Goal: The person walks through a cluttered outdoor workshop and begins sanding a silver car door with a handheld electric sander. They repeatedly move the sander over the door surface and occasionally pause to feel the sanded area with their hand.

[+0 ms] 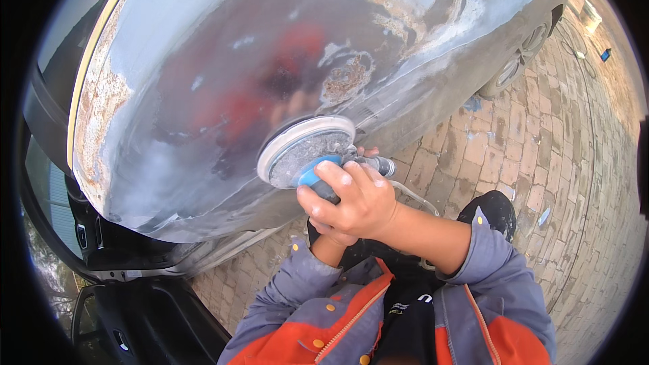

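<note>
A round orbital sander (312, 152) with a pale, dusty pad and a blue band is held tilted at the lower part of a car's body panel (223, 47). Over the sander's body curls my right hand (358, 196), its fingers dusted white. My left hand (332, 232) is closed underneath, mostly hidden by the right one; a few fingertips show beyond the sander near its dark hose fitting (385, 165). Grey sanded patches, bare metal and a brown rough spot (347, 80) mark the panel. Whether the whole pad face touches the panel cannot be seen.
A pale hose (416, 196) runs from the sander toward my legs. Brick paving (487, 155) lies under my dark shoe (497, 209). At the lower left are an opened black car part (149, 324) and its frame. A car wheel (517, 64) stands at the upper right.
</note>
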Demonstrator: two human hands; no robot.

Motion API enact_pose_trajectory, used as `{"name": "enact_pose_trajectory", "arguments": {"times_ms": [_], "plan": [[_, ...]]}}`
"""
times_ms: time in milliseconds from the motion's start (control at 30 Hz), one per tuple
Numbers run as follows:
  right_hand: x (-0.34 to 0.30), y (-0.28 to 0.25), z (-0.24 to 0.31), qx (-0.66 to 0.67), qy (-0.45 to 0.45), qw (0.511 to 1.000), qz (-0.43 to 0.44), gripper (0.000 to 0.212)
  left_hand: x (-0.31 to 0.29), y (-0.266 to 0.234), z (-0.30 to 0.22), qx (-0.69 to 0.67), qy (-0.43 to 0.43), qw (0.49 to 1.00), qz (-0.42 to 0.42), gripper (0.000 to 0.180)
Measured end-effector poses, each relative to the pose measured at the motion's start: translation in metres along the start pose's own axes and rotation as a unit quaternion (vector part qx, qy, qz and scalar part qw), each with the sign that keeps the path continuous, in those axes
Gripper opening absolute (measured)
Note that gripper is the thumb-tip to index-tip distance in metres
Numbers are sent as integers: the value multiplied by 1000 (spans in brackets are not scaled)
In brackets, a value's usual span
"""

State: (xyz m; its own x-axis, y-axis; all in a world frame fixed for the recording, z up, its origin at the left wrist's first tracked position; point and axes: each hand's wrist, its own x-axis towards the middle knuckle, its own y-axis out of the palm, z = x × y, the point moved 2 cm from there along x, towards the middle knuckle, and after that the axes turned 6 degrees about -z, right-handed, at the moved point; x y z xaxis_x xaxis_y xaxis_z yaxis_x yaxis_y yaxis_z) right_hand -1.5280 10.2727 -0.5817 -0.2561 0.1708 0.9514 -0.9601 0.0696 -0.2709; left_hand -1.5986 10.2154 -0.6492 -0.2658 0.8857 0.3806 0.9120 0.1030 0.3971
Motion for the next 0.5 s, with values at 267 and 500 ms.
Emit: {"name": "enact_pose_trajectory", "arguments": {"times_ms": [267, 500], "plan": [[24, -27, -48, 17, 68, 996, -60, 53, 41, 32, 1, 68, 15, 997, 22, 88], [65, -56, -90, -33, 154, 982, -109, 49, 96, 86, -25, 17, -57, 997, 50, 85]]}}
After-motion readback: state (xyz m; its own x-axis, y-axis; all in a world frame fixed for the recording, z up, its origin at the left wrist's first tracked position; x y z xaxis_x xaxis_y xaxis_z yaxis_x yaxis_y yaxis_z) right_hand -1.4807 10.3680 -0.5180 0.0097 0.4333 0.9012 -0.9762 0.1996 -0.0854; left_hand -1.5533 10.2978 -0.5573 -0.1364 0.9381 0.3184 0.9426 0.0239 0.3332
